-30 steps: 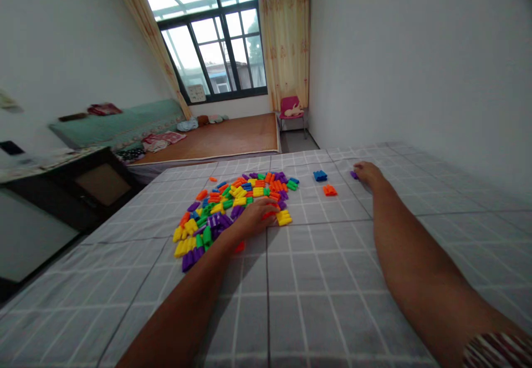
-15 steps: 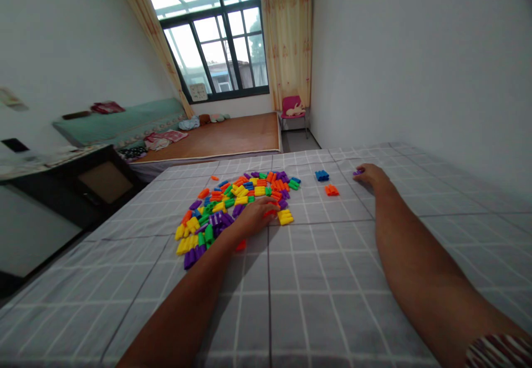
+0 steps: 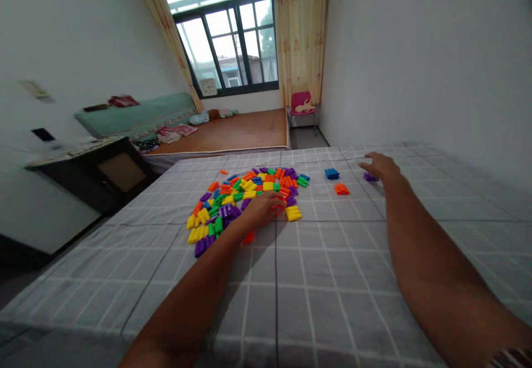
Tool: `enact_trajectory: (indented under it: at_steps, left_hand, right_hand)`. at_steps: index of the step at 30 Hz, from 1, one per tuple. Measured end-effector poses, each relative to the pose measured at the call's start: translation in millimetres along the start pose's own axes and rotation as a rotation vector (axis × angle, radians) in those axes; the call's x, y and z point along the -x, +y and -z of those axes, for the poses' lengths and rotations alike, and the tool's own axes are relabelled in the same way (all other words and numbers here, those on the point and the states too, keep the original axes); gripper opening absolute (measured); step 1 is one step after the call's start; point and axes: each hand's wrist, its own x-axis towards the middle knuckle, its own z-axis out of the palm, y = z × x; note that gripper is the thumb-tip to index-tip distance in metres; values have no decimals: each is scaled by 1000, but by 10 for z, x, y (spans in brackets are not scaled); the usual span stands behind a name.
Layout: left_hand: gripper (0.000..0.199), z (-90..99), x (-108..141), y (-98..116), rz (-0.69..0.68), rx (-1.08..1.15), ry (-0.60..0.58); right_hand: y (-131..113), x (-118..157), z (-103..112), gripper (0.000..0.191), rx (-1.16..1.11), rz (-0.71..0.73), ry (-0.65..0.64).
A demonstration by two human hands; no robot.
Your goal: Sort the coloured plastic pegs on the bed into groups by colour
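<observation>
Many small plastic blocks in purple, yellow, green, orange and blue lie in a loose heap left of centre. Over the heap's right side rests my left hand [image 3: 266,208], its fingers bent at orange pieces; what they grip, if anything, is too small to tell. A yellow block [image 3: 293,213] lies just right of its fingertips. At the right, my right hand [image 3: 380,166] is raised with thumb and fingers apart, holding nothing. Beneath it sits a purple block [image 3: 369,177] on the cloth. A blue block [image 3: 331,174] and an orange block [image 3: 341,189] lie to its left.
The blocks lie on a grey checked cloth [image 3: 332,279]. Beyond its far edge stands a low bed [image 3: 249,129], with a pink chair [image 3: 302,103] beside it. A dark cabinet [image 3: 120,168] is at the left and a white wall at the right.
My right hand has let go of the purple block and opened above it. The view has shifted slightly, while my left hand stays at the heap's right side.
</observation>
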Motion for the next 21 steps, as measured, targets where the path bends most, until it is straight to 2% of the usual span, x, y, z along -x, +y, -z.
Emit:
enact_trajectory:
  at_steps: [3,5,8,10,12,15,17,21]
  left_hand:
    - [29,98,25,-109,143,-27,114]
    - [29,176,61,-218,252,-11,204]
    - [29,295,133,-361,366,11,259]
    - [29,376,181,-413,407,3,261]
    - [29,458,223,-437,437,-4,267]
    - [30,550,268,-461,486,-5,292]
    - [30,563,280,-474,515,-6,300]
    - [30,462,255,-439,528,2,241]
  right_hand:
    - [-602,88,174,35,-121,223,8]
    - [-1084,265,209,32,-197,410,-54]
    - [-1699,618,96,26,-180,678,-377]
    - [-1927,806,-50,22,-65,759,-530]
    - [-1985,898,-195,23,26,721,-513]
    - [-1866,872,-338,27,25,588,-329]
    - [-1765,799,-399,29,-27,549,-246]
    - [-1771,619,-564,35,-85,540,-254]
